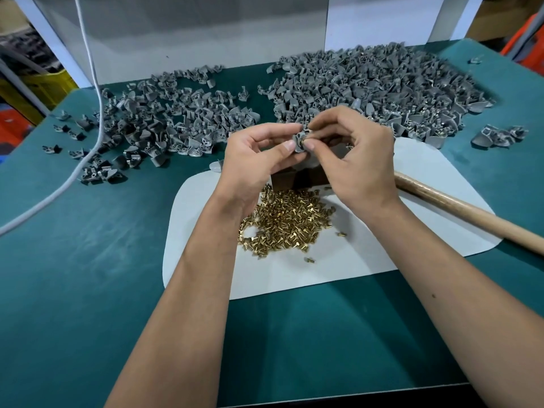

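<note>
Two hands fitted a brass piece into a grey casting above the white mat.

The left hand (259,154) pinched the grey casting (299,142) in mid-air at the mat's (338,260) twelve o'clock. The right hand (353,154) pinched what looked like a small brass piece (308,139) against it. The piece could likely slip from the fingertips into the brass pile (282,222) at six o'clock, or seat crooked if pressed off-axis. A wooden handle (471,213) lay at three o'clock. No brand, label or writing was readable.

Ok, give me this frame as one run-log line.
left hand: pinches grey part | right hand: pinches same part | brass pile: on white mat | grey heaps: behind, on green table | wooden handle: right, untouched
</note>
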`<state>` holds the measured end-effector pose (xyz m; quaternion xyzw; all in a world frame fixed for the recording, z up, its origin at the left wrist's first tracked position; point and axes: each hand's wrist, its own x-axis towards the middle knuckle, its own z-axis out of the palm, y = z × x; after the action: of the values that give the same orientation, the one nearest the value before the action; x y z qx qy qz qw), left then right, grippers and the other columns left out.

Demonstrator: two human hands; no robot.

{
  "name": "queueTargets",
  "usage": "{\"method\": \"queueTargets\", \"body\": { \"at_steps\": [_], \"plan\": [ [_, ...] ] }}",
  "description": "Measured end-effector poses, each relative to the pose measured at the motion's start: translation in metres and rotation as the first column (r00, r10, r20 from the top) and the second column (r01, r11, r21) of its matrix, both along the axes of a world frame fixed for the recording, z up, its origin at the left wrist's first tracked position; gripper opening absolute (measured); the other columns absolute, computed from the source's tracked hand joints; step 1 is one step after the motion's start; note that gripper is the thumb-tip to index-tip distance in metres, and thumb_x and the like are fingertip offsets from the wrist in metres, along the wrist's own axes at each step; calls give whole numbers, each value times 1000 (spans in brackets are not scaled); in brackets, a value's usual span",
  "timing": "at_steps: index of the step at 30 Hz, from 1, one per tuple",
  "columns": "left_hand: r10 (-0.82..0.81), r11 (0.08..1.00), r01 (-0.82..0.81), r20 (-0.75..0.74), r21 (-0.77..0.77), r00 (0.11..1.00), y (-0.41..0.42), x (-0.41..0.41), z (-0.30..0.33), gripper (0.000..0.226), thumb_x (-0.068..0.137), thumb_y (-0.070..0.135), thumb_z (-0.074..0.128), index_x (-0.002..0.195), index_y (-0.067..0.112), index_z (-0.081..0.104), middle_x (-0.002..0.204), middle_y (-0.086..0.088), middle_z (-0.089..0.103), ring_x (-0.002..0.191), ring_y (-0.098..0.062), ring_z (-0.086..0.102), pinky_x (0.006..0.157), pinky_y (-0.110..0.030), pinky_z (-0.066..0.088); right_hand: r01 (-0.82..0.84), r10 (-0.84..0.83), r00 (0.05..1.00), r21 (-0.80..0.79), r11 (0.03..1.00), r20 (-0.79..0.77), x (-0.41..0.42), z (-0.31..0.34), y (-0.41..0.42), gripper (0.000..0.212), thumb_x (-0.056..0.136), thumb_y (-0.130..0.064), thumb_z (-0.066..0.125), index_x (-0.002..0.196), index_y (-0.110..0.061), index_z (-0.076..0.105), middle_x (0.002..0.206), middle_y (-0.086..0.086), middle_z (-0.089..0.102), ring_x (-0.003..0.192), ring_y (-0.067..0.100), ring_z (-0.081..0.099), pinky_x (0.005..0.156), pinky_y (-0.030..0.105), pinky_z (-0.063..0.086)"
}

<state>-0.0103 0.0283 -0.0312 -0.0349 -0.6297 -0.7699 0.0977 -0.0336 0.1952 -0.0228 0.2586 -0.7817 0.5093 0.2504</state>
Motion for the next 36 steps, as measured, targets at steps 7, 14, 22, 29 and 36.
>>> {"method": "queueTargets", "body": {
  "at_steps": [7,14,22,29,36],
  "plan": [
    [-20,999,21,-18,39,1000,1,2,1,29,86,-16,68,112,-3,71,96,-19,72,90,-24,73,85,-33,63,17,-17,1000,12,1000,-7,1,2,-1,15,83,-9,79,97,-13,73,88,-8,72,84,3,70,78,21,57],
    [-40,996,42,-14,84,999,-1,2,0,27,81,-17,70,105,-5,71,85,-12,72,81,-22,75,79,-33,64,-15,20,999,93,996,-50,6,1,-3,12,85,0,70,93,-7,66,85,-1,66,80,12,63,72,27,54],
    [-55,996,57,-26,65,998,1,2,-2,24,78,-14,74,97,-1,74,80,-7,74,81,-21,74,78,-33,64,-10,19,998,122,992,-67,8,-2,-4,18,81,7,63,83,-8,53,77,1,59,70,17,56,60,31,47],
    [-53,992,51,19,118,998,2,3,-1,24,81,-16,70,101,-3,73,84,-11,74,84,-22,75,80,-32,63,0,12,997,142,990,-78,5,0,1,10,85,-1,70,88,-7,62,83,0,66,77,15,62,72,27,53],
    [-92,976,73,83,203,992,-2,3,4,21,90,-9,64,108,-2,72,98,-22,76,87,-27,76,77,-24,61,34,-15,990,131,991,-142,2,2,3,11,89,-10,74,100,-8,75,96,0,74,91,10,67,87,22,54]
  ]
}}
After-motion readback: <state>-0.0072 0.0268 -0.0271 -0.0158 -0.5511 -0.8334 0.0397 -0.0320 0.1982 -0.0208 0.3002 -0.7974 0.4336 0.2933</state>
